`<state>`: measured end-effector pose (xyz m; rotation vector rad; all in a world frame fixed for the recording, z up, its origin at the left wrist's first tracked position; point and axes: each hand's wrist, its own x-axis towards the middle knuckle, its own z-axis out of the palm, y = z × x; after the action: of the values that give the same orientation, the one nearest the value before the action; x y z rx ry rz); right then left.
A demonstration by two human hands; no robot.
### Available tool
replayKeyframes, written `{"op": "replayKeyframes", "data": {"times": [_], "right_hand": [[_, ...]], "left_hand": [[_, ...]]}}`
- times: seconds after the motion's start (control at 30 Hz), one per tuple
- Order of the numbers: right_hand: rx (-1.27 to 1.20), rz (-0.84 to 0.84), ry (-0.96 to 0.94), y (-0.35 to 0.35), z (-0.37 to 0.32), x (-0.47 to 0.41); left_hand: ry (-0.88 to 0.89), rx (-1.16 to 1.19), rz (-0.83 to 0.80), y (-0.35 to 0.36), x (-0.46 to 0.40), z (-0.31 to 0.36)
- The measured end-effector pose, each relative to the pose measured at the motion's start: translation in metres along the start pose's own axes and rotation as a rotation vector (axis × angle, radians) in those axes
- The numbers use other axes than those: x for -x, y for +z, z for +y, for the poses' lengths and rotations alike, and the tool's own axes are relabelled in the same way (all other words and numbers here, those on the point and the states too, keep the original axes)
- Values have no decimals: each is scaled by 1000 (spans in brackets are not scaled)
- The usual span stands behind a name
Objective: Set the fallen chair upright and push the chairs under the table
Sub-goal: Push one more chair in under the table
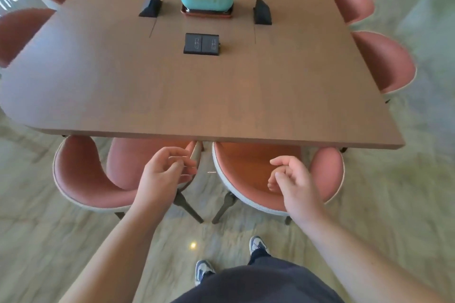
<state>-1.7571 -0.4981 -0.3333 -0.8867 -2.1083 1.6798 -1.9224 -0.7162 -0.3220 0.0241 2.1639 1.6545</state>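
Both near chairs upright and partly tucked; final push apparently left.

Seen from above the near edge of the table (221, 106): left chair (83, 179) and right chair (248, 174) standing on their legs, seats partly under that edge, curved backs still out from it. No fallen chair anywhere in view, so righting judged done. Four more pink chairs along the table's sides, two left, two right, tucked close. Left hand (165, 174) loosely curled, above the gap between the two near chairs, holding nothing. Right hand (293, 179) half closed above the right chair's seat, also empty; contact with the backrest cannot be told. Remaining, by judgement: sliding both near chairs further under.
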Motion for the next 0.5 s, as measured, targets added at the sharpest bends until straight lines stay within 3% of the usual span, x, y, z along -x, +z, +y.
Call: {"op": "replayKeyframes", "data": {"times": [0.5], "right_hand": [[46, 135, 237, -148, 108, -114]], "left_hand": [[-129, -94, -34, 158, -79, -19]]}}
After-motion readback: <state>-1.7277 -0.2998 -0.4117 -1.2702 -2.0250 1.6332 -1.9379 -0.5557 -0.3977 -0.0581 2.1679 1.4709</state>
